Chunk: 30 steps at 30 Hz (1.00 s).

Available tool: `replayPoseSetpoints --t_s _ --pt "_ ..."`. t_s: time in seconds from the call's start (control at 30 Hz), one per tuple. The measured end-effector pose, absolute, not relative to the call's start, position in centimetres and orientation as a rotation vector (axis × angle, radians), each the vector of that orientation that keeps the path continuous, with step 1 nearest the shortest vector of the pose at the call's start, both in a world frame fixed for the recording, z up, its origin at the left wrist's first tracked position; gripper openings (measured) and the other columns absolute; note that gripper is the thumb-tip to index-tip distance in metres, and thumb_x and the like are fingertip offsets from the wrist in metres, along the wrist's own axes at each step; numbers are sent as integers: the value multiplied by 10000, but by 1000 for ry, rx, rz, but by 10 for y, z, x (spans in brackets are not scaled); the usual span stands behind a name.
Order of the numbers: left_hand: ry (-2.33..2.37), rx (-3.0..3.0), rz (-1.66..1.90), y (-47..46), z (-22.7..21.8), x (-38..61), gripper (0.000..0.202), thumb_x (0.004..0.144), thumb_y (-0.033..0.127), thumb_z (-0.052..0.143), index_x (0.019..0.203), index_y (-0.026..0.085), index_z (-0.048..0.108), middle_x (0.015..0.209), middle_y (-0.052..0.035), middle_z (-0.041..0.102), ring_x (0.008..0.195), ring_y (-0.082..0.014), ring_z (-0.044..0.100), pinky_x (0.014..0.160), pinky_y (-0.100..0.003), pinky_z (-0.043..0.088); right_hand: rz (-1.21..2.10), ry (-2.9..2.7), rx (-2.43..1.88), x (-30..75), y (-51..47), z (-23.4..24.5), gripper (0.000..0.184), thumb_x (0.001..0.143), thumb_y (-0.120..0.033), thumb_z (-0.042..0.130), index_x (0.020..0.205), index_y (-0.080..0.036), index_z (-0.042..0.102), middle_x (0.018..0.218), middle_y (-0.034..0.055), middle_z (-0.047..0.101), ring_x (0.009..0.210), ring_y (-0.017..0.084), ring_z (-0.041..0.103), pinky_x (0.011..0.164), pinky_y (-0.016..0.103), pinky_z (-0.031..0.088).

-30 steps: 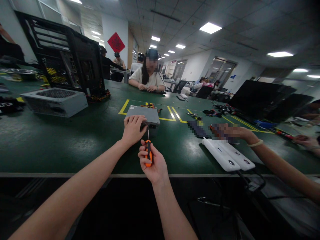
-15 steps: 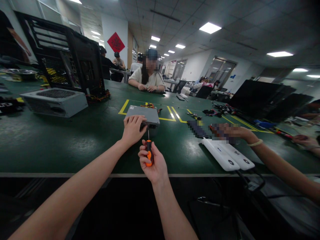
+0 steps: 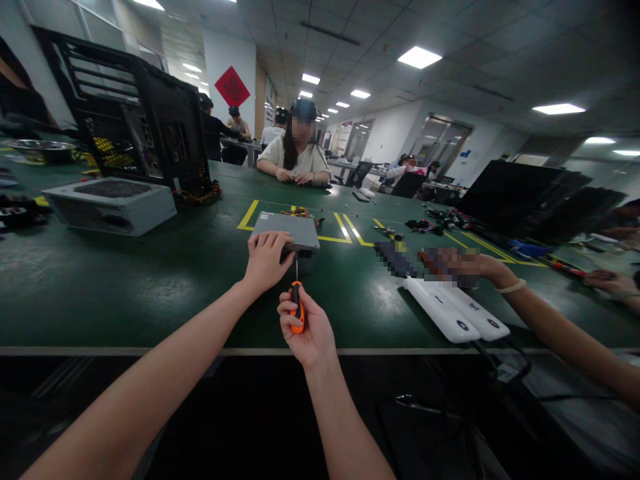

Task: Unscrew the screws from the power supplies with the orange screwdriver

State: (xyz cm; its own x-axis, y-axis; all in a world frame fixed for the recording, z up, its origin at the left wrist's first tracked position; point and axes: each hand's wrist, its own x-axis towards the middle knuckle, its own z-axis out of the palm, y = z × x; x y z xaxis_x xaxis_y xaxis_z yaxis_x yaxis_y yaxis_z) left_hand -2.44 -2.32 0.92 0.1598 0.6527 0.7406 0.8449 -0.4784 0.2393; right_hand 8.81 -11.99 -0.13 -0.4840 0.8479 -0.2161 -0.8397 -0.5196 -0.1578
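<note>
A small grey computer power supply (image 3: 294,228) lies on the green table in front of me. My left hand (image 3: 269,257) grips its near left corner, fingers over the top and thumb against the near side. An orange and black screwdriver (image 3: 297,317) is wrapped in the fingers of my right hand (image 3: 309,327), pointing away from me. Its thin shaft reaches the near face of the power supply, below the socket; the tip is too small to make out. Coloured wires (image 3: 300,212) show behind the power supply.
A black computer case (image 3: 175,127) and a larger power supply (image 3: 113,205) stand at the left. White power banks (image 3: 450,310) lie at the right near a co-worker's hand (image 3: 487,267). Further back are cables (image 3: 437,219) and dark monitors (image 3: 515,203). A person sits opposite.
The screwdriver handle has turned slightly within my right hand, and its fingers have shifted a little. My left hand and the power supply keep their places.
</note>
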Motion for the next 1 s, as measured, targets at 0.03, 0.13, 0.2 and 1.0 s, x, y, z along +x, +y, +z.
replayPoseSetpoints --t_s 0.03,0.13,0.2,1.0 --pt "-1459 -2204 -1214 -23 9 -24 220 796 250 507 1015 250 527 1167 -43 574 1097 -244 452 925 -428 256 2090 -39 -330 88 -120 -1 200 921 -255 393 831 -134 524 755 12 502 545 22 450 351 56 318" --pt "-1463 -2199 -1208 -23 9 -24 216 792 249 514 1007 249 527 1167 -43 575 1098 -246 452 926 -429 257 2102 -54 -330 88 -120 -1 192 920 -249 394 859 -133 534 741 4 500 549 23 454 376 59 351" --pt "-1460 -2199 -1211 -23 9 -24 212 792 253 514 1004 248 527 1165 -41 576 1097 -246 453 925 -430 256 2110 -68 -326 89 -120 -1 211 926 -255 373 910 -130 543 737 5 499 552 29 458 383 66 364" --pt "-1445 -2192 -1190 -21 8 -25 209 799 265 518 1007 241 523 1157 -30 580 1090 -233 459 922 -414 255 1322 -597 -701 73 -129 -10 400 650 -62 569 995 -214 437 896 -9 501 615 41 495 443 124 369"
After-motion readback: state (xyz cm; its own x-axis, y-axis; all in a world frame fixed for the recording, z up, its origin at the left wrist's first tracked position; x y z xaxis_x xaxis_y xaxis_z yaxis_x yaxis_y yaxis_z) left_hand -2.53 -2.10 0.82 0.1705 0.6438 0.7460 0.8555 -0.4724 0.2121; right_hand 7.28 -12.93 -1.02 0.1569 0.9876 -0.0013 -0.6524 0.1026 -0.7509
